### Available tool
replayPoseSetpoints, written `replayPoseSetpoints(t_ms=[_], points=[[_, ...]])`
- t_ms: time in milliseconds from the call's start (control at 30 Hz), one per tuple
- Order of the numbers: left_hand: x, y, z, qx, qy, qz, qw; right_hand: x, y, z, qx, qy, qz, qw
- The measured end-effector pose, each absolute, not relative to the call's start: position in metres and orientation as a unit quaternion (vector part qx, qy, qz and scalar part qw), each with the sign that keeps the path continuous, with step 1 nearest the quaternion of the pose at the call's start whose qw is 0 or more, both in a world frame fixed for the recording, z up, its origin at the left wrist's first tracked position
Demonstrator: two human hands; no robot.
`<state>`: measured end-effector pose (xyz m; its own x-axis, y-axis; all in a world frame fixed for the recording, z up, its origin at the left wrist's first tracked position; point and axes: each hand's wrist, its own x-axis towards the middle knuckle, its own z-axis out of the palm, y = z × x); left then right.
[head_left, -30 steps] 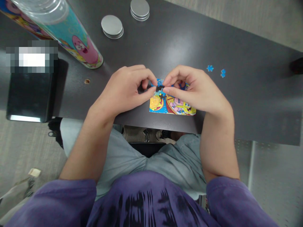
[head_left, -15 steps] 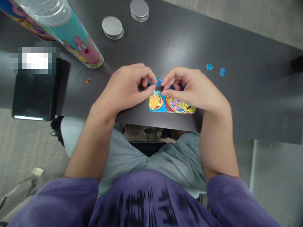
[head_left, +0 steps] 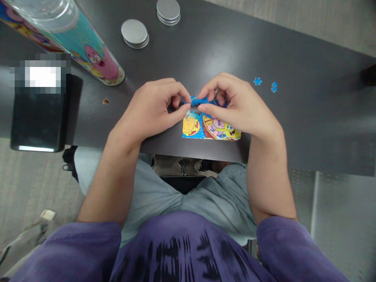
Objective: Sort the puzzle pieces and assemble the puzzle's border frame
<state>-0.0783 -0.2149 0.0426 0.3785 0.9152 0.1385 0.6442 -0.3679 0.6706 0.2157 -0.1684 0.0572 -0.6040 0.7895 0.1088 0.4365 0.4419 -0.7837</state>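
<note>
A small, colourful cartoon jigsaw puzzle lies on the dark table near its front edge. A dark gap runs between its blue top strip and the lower part with the burger picture. My left hand is at the upper left corner, thumb and forefinger closed together on the puzzle's edge. Over the upper right part is my right hand, its thumb and forefinger apart at the gap with nothing visible between them. This hand hides the puzzle's upper right corner.
Two loose blue puzzle pieces lie to the right. Round silver tins stand at the back. At the left are a tall cartoon-printed tube, a black box-like device and a small brown piece.
My right thumb and forefinger have spread apart and drawn slightly away from the left fingertips. More of the puzzle's top strip and middle shows. The whole view has shifted a little.
</note>
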Motion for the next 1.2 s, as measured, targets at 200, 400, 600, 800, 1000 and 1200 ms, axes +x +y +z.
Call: replayPoseSetpoints(t_ms=[200, 400, 600, 800, 1000, 1200], points=[[-0.079, -0.214, 0.044, 0.786, 0.493, 0.259, 0.27, 0.213, -0.168, 0.059, -0.389, -0.823, 0.368, 0.19], [-0.081, -0.218, 0.046, 0.762, 0.512, 0.309, 0.246, 0.233, -0.165, 0.081, -0.39, -0.825, 0.308, 0.269], [-0.076, -0.201, 0.066, 0.716, 0.533, 0.404, 0.201, 0.338, -0.145, 0.096, -0.495, -0.713, 0.177, 0.464], [-0.041, -0.12, 0.083, 0.738, 0.518, 0.38, 0.207, 0.403, -0.122, 0.051, -0.599, -0.672, 0.194, 0.391], [-0.026, -0.076, 0.07, 0.759, 0.516, 0.315, 0.241, 0.399, -0.127, 0.045, -0.594, -0.707, 0.279, 0.265], [-0.035, -0.07, 0.053, 0.784, 0.497, 0.289, 0.234, 0.392, -0.128, 0.053, -0.577, -0.719, 0.302, 0.242]])
